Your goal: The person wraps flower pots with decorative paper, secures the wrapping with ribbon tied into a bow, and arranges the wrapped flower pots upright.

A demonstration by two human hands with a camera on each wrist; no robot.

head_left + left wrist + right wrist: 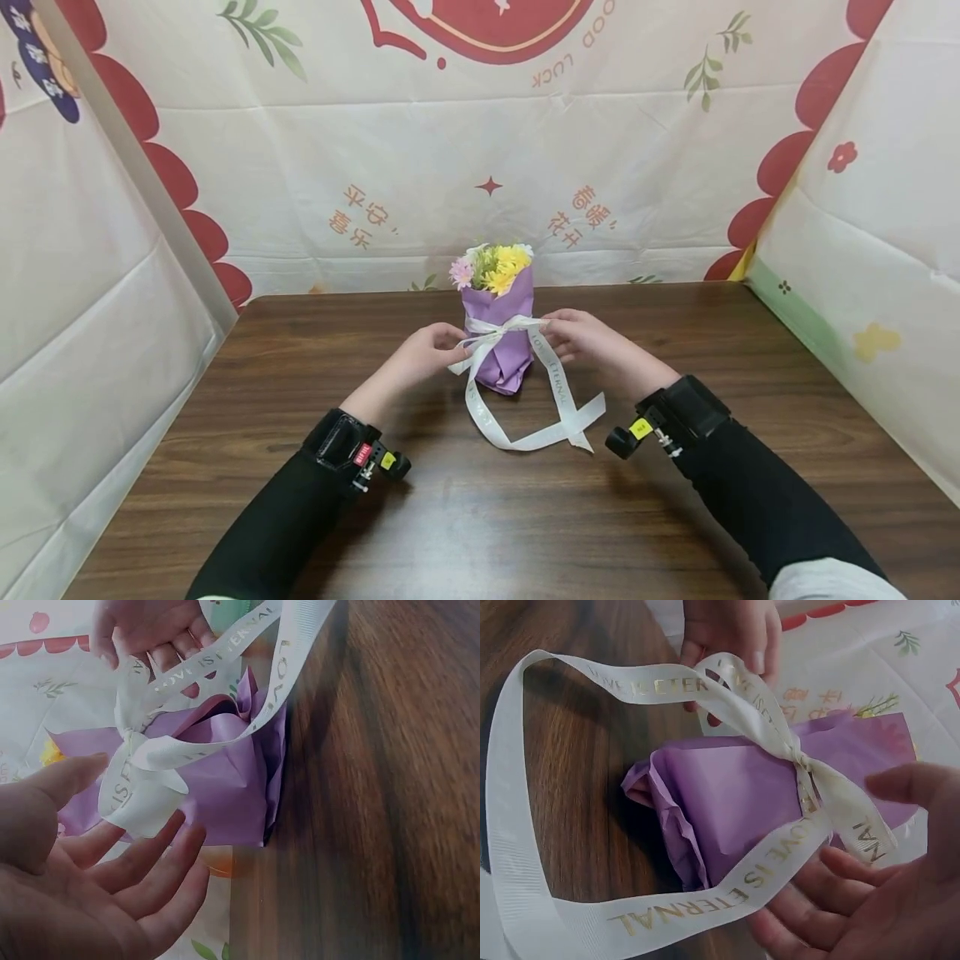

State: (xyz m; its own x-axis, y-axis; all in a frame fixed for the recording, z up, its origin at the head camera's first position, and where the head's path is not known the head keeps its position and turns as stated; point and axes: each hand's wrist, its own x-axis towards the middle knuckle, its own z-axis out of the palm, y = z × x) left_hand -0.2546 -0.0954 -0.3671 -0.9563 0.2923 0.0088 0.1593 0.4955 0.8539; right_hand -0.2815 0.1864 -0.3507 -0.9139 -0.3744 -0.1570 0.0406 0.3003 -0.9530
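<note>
A small bouquet (497, 333) in purple wrapping paper (217, 776) stands on the table, with yellow, pink and white flowers (498, 268) at its top. Around its middle, a white ribbon (799, 757) with gold lettering is tied in a bow; its long tails trail onto the table. My left hand (429, 350) is at the bow's left loop, thumb and spread fingers on either side of it. At the opposite side, my right hand (588, 337) has its thumb apart from its relaxed fingers, with the right loop between them. Neither loop is pinched.
The brown wooden table (300, 500) reaches back to a white printed cloth (420, 150) hanging close behind the bouquet. More cloth hangs at the left (97, 333) and right sides. The ribbon tails (525, 440) cross in front of the bouquet.
</note>
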